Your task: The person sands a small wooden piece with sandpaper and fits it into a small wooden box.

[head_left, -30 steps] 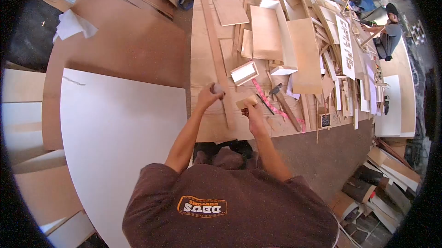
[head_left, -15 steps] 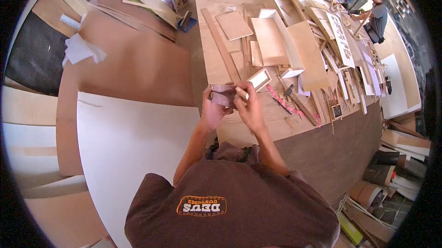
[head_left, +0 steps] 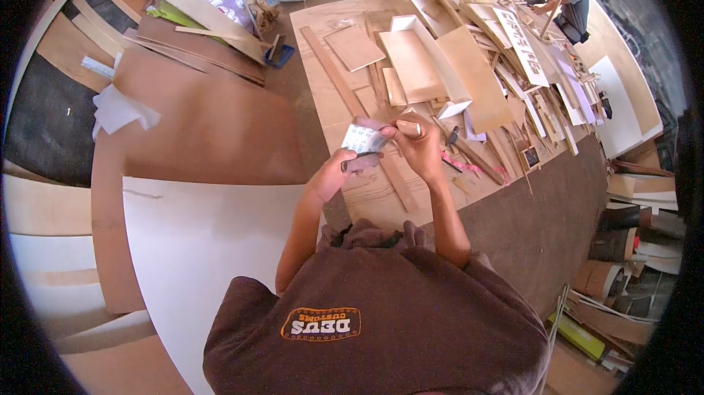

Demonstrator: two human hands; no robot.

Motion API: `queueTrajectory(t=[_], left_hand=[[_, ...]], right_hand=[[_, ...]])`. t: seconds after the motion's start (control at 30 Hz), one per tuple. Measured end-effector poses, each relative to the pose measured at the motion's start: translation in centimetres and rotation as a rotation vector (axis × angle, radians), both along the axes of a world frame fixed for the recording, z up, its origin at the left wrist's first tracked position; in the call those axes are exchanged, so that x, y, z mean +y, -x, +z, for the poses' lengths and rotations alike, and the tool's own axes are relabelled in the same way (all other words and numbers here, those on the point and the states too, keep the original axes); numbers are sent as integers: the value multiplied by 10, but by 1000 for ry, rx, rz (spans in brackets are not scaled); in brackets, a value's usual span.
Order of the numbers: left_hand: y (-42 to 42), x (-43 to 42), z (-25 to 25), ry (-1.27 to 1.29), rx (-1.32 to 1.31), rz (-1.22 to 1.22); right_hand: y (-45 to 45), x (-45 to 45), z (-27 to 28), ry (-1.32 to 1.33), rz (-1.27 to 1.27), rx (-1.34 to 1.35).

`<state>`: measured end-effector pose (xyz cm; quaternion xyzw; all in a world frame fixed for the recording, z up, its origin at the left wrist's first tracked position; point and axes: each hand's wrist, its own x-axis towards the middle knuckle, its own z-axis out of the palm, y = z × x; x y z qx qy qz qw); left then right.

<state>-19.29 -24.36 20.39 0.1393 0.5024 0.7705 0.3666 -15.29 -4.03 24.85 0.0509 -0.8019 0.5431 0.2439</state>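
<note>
My left hand point(head_left: 339, 173) is closed on a sheet of sandpaper point(head_left: 362, 138), whose pale printed back faces up. My right hand point(head_left: 419, 147) grips a small wooden block point(head_left: 408, 129) and touches the sheet's right edge. Both hands are held above the near part of the plywood table point(head_left: 367, 200). Below them a long wooden strip point(head_left: 330, 68) runs along the table. Just right of my right hand lie a hammer point(head_left: 453, 135) and a pink tape point(head_left: 462, 165).
An open wooden box point(head_left: 418, 65) and a flat panel point(head_left: 353, 48) lie beyond my hands. Piled wood strips and a lettered board point(head_left: 522, 46) cover the table's right side. A large white board point(head_left: 213, 248) is at left. Another person point(head_left: 572, 2) works at the far right.
The sheet has been turned and opened out, so its printed back now shows. My right hand has moved right and up with the block. The view has shifted.
</note>
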Motion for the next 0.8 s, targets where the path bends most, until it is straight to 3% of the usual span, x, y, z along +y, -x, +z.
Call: queueTrajectory(t=[0.07, 0.23, 0.3, 0.53, 0.63, 0.7, 0.8], left_hand=[[14, -6, -23, -4, -21, -55], [12, 1, -5, -180, 21, -212], [16, 3, -6, -241, -102, -227], [22, 5, 0, -151, -211, -232], [19, 6, -13, -47, -182, -137], [18, 13, -20, 325, -80, 39], [17, 20, -27, 176, -219, 230]], right_hand=[[-5, 5, 3, 167, -17, -87], [-6, 12, -9, 217, -77, -63], [-7, 13, -9, 210, -137, -74], [-17, 13, -12, 192, -152, -17], [-21, 11, -11, 149, -163, 56], [-23, 9, -10, 173, -228, 27], [-22, 6, -10, 28, -206, 73]])
